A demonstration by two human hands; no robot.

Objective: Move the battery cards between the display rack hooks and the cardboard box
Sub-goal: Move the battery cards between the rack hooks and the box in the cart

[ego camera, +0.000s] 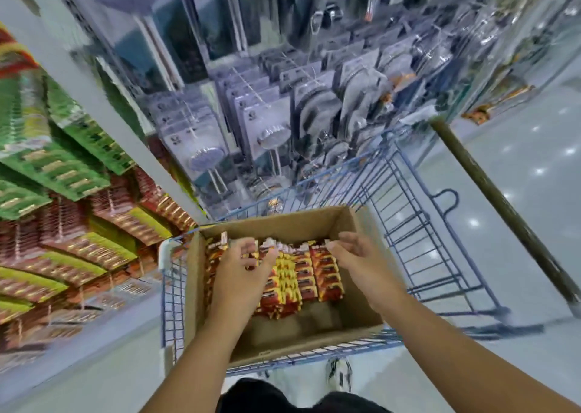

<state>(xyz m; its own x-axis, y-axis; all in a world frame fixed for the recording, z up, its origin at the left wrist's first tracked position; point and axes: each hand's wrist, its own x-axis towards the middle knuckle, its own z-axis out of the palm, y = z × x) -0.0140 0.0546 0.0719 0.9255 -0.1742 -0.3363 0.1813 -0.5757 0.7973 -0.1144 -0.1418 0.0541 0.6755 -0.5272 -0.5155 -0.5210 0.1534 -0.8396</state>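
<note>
An open cardboard box (279, 225) sits in a blue wire cart (418, 233). Rows of red and yellow battery cards (301, 279) stand on edge in its far half. My left hand (240, 269) is down over the left rows, its fingers and thumb curled round the tops of some cards. My right hand (356, 257) hovers over the right row with loosely curled fingers at the card tops, holding nothing that I can see. More battery cards (78, 242), red and green, hang on the display rack hooks at the left. The picture is blurred.
Packaged shower heads (270, 135) and other goods hang on the rack beyond the cart. A brown pole (503, 205) slants along the cart's right side. The near half of the box shows bare cardboard. A glossy floor lies to the right, and my shoe (339, 373) is below the cart.
</note>
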